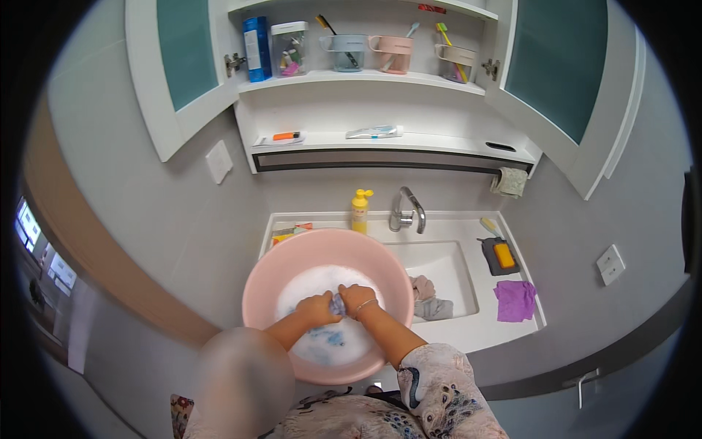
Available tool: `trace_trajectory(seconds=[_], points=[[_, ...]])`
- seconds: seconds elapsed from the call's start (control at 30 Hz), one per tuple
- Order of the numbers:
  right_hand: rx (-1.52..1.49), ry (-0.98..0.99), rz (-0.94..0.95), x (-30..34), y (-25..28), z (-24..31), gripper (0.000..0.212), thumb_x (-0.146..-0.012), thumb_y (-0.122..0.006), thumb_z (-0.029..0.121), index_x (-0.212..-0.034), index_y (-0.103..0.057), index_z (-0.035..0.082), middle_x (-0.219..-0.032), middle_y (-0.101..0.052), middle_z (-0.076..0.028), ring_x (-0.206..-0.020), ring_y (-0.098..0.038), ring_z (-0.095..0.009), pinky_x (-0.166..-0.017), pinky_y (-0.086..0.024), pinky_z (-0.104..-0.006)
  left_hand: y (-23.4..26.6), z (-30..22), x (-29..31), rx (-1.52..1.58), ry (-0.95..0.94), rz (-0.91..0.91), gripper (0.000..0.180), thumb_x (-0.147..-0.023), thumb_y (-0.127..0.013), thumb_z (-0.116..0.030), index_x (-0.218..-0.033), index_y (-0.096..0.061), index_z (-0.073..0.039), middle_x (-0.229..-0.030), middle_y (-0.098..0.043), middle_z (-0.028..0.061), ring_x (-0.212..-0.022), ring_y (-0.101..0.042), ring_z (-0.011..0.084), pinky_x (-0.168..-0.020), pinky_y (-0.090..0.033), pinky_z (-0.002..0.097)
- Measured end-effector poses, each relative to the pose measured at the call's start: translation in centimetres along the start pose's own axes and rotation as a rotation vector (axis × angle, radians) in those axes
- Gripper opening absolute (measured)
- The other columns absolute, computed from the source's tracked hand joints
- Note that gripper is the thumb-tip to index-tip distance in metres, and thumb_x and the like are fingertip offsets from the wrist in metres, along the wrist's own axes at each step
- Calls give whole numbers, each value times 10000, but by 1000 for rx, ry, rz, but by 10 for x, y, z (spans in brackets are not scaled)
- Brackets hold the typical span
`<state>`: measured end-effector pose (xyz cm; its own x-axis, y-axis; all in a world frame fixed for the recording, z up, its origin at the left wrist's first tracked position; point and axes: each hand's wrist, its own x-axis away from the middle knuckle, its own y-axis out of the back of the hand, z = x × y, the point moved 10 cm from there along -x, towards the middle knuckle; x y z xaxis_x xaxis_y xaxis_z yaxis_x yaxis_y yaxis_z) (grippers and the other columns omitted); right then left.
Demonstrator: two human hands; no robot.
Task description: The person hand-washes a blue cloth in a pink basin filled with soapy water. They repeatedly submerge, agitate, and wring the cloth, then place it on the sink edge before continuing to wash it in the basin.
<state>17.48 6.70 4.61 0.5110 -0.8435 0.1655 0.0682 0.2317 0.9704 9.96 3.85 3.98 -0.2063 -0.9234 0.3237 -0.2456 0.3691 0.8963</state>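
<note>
Both my hands are inside a large pink basin [256,293] of white suds [322,279]. My left hand [316,310] and my right hand [356,298] grip a bunched greyish-purple cloth [337,305] between them, just above the foam. The fingers of each are closed round it. Below my hands, a blue-patterned patch of fabric [333,337] shows through the suds; whether it belongs to the same cloth I cannot tell. A blurred round patch hides part of my left forearm.
The basin stands on a white counter, overlapping a sink [466,274] with grey and beige cloths [433,307]. Behind are a yellow pump bottle [360,214] and a faucet [406,212]. Rightward lie yellow soap [504,255] and a purple cloth [515,301]. Open cabinet doors [556,139] hang above.
</note>
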Motion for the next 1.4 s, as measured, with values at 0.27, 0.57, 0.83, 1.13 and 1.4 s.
trace_trajectory(seconds=[0.27,0.57,0.83,1.13,1.4], points=[[-301,81,-227,42,76,-7,576,-673,-659,163,-1191,-416,100,-1020,-524,-177,-906,-569,-317,-739,-479,-378,85,-35,35,191,-183,-248,678,-596,-727,-404,-1127,-522,-36,-1071,-538,171,-996,-525,301,-848,-427,356],[-637,238,-232,55,97,-24,596,-641,-723,127,-1181,-469,116,-1066,-526,-133,-1021,-492,-302,-882,-405,-347,89,-21,27,711,-252,-147,599,-617,-767,-222,-1132,-512,-52,-1058,-533,118,-1010,-500,223,-891,-390,319],[-629,280,-315,25,59,-31,569,-618,-699,89,-1144,-482,92,-1021,-538,-159,-972,-517,-317,-836,-430,-370,46,19,-2,865,-208,-191,484,-668,-735,-100,-1088,-504,-28,-965,-558,74,-771,-559,118,-597,-467,227],[-626,269,-389,49,99,-77,572,-638,-685,76,-1170,-475,89,-1076,-523,-146,-1001,-508,-311,-861,-423,-358,57,-24,-14,1093,-142,-118,525,-665,-684,-76,-1145,-477,-25,-1089,-512,100,-1012,-491,186,-872,-389,279],[-612,43,-527,85,155,-195,596,-627,-692,65,-1176,-460,41,-1152,-499,-170,-1067,-487,-317,-917,-399,-343,85,-127,-94,929,-318,-205,504,-665,-619,-37,-1146,-470,-44,-1060,-522,84,-995,-494,160,-871,-385,265]])
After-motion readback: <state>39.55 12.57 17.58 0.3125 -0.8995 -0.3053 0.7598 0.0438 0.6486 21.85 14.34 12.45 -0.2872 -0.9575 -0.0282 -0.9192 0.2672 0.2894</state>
